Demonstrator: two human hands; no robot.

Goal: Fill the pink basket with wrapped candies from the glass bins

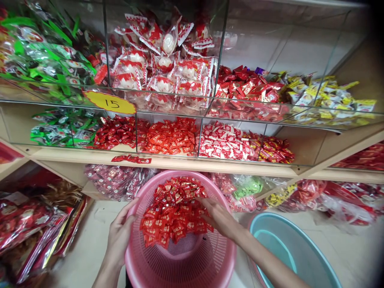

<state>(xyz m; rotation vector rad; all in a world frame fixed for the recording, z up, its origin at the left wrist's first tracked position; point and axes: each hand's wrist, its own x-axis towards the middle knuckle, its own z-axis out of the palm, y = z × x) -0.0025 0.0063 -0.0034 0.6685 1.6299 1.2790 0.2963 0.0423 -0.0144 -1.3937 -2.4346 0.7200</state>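
Observation:
A pink perforated basket [222, 256] stands low in the middle, tilted toward the camera. Red wrapped candies [171, 216] lie heaped in its far half, while the near part of its floor shows bare mesh. My left hand [121, 230] grips the left rim, with the thumb near the inside edge. Inside the basket, my right hand [214, 216] rests at the right side of the candy heap, fingers extended and touching the red packets. Its fingertips are partly hidden among the candies.
Glass-fronted shelves hold green packets [51, 56], red-and-white packets [186, 72] and yellow ones [330, 94]. A yellow tag [110, 103] reads 15. A few red packets [131, 159] lie on the wooden ledge. A blue tub [300, 236] stands right; bagged goods [27, 224] lie left.

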